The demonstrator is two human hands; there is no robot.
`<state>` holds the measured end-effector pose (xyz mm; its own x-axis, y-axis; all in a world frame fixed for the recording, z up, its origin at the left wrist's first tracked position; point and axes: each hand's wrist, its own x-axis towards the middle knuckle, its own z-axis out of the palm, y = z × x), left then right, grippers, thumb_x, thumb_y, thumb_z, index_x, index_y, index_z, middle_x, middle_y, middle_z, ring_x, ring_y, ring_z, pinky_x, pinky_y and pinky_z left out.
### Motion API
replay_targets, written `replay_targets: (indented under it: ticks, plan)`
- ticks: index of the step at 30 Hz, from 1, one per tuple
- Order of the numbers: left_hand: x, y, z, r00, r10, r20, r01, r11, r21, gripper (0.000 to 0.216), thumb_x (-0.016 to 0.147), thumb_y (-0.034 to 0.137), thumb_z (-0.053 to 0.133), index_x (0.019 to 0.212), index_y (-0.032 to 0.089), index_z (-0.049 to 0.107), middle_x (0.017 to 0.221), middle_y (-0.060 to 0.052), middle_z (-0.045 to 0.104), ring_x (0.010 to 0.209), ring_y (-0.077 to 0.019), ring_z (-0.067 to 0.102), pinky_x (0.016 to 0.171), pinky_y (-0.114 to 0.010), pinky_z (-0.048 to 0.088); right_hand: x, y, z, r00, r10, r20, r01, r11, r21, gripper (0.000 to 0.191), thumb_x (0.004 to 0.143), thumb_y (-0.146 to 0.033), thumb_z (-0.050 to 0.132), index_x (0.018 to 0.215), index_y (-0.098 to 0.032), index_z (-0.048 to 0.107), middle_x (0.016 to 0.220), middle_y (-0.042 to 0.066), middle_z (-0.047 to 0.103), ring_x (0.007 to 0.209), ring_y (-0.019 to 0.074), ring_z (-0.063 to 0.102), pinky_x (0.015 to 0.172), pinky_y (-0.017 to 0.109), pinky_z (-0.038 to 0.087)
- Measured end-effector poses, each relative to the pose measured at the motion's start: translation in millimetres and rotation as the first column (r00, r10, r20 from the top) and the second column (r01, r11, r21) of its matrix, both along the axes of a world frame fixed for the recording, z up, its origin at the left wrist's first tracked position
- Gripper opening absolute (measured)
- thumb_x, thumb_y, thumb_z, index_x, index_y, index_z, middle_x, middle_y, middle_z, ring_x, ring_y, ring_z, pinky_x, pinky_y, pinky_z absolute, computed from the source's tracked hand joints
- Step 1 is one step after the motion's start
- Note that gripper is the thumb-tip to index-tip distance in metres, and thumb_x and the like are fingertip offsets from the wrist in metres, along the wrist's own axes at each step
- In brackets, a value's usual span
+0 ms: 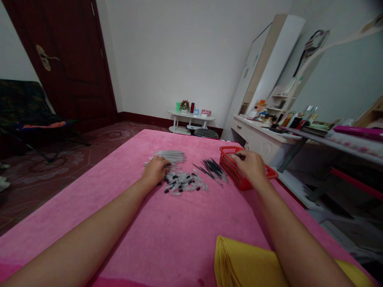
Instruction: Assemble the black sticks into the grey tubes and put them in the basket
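My left hand (156,170) rests at the near left of a row of clear pen barrels (172,156), its fingers curled together. Whatever lies under those fingers is hidden. Beside it spreads a loose heap of clear pen caps and small black plugs (185,182). Thin black pen refills (214,169) lie in a bundle between that heap and a red plastic basket (237,175). My right hand (250,164) is over the basket, thumb and fingers pinched together. A small dark bit shows at the fingertips, too small to name. Part of the basket's inside is covered by this hand.
A pink cloth covers the table (179,231). Folded yellow fabric (245,261) lies at the near right, under my right forearm. Beyond the right edge stands a white dressing table (260,135) with bottles. A small white shelf table (191,115) is by the far wall.
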<state>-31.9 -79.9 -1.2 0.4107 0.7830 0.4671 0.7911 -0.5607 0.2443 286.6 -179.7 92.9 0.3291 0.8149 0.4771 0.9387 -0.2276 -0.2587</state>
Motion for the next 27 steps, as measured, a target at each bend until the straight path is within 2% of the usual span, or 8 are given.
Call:
replay_targets:
  ticks: [3,6,9,13,18,22,24,27]
  plan:
    - [0.1,0.8,-0.4,1.0,0.002,0.001,-0.002,1.0,-0.006,0.024,0.075,0.02,0.059,0.094,0.021,0.072,0.095,-0.011,0.068,0.098,-0.027,0.057,0.082,-0.035,0.046,-26.4,1.8,-10.6,0.974,0.228,0.002,-0.228,0.972,-0.053,0.026,0.082,-0.035,0.053,0.088,-0.019,0.073,0.088,0.006,0.071,0.08,0.0185,0.062,0.067,0.026,0.041]
    - [-0.5,1.8,-1.5,1.0,0.0,0.011,0.0,1.0,-0.024,0.022,0.074,0.019,0.058,0.09,0.022,0.073,0.092,-0.011,0.068,0.095,-0.0271,0.057,0.08,-0.035,0.045,-45.8,2.6,-27.1,0.949,0.314,0.027,-0.305,0.935,-0.18,0.022,0.082,-0.03,0.055,0.091,-0.021,0.072,0.094,0.006,0.071,0.085,0.0184,0.063,0.07,0.026,0.041]
    - [-0.4,1.2,-2.0,1.0,-0.007,0.0,0.007,1.0,-0.023,0.02,0.074,0.017,0.057,0.086,0.022,0.073,0.09,-0.01,0.067,0.093,-0.0262,0.057,0.078,-0.033,0.045,-53.0,2.4,-43.3,0.959,0.273,0.072,-0.238,0.919,-0.314,0.021,0.081,-0.027,0.057,0.097,-0.022,0.07,0.101,0.008,0.07,0.095,0.0206,0.063,0.075,0.027,0.042]
    - [1.6,-1.8,-0.8,1.0,-0.005,-0.029,0.005,1.0,-0.006,0.022,0.076,0.015,0.055,0.089,0.02,0.072,0.091,-0.011,0.066,0.093,-0.0259,0.057,0.078,-0.033,0.045,-50.1,2.9,-57.7,0.968,0.188,0.165,-0.11,0.912,-0.395,0.023,0.081,-0.03,0.059,0.1,-0.02,0.067,0.104,0.01,0.067,0.096,0.0226,0.063,0.074,0.028,0.044]
    - [3.9,-5.2,1.4,0.998,-0.057,0.003,0.057,0.997,0.042,0.026,0.079,0.012,0.051,0.094,0.018,0.071,0.093,-0.011,0.065,0.094,-0.0235,0.056,0.082,-0.033,0.045,-45.8,4.5,-65.4,0.961,0.179,0.21,-0.08,0.909,-0.409,0.021,0.083,-0.032,0.057,0.094,-0.019,0.068,0.099,0.011,0.068,0.092,0.024,0.065,0.071,0.029,0.044]
    - [3.9,-5.3,1.0,0.996,-0.086,0.039,0.084,0.995,0.052,0.027,0.078,0.011,0.05,0.093,0.019,0.071,0.092,-0.009,0.064,0.094,-0.0226,0.056,0.084,-0.033,0.046,-45.2,4.3,-63.8,0.965,0.168,0.202,-0.083,0.924,-0.373,0.02,0.084,-0.03,0.053,0.092,-0.019,0.068,0.096,0.01,0.069,0.091,0.0238,0.065,0.071,0.03,0.044]
    - [3.1,-4.0,-0.6,0.994,-0.089,0.067,0.085,0.995,0.053,0.026,0.078,0.011,0.05,0.093,0.019,0.07,0.093,-0.009,0.064,0.096,-0.0226,0.056,0.085,-0.033,0.046,-46.0,3.4,-60.5,0.964,0.187,0.188,-0.118,0.938,-0.327,0.019,0.085,-0.028,0.051,0.092,-0.02,0.067,0.096,0.009,0.069,0.091,0.0229,0.064,0.071,0.029,0.043]
    - [1.7,-1.3,-3.9,0.989,-0.09,0.119,0.084,0.995,0.05,0.025,0.078,0.012,0.05,0.092,0.019,0.069,0.093,-0.008,0.063,0.096,-0.0223,0.056,0.085,-0.033,0.046,-49.6,1.5,-55.2,0.944,0.29,0.154,-0.245,0.935,-0.258,0.017,0.085,-0.026,0.051,0.092,-0.022,0.067,0.098,0.006,0.069,0.094,0.02,0.062,0.074,0.026,0.04]
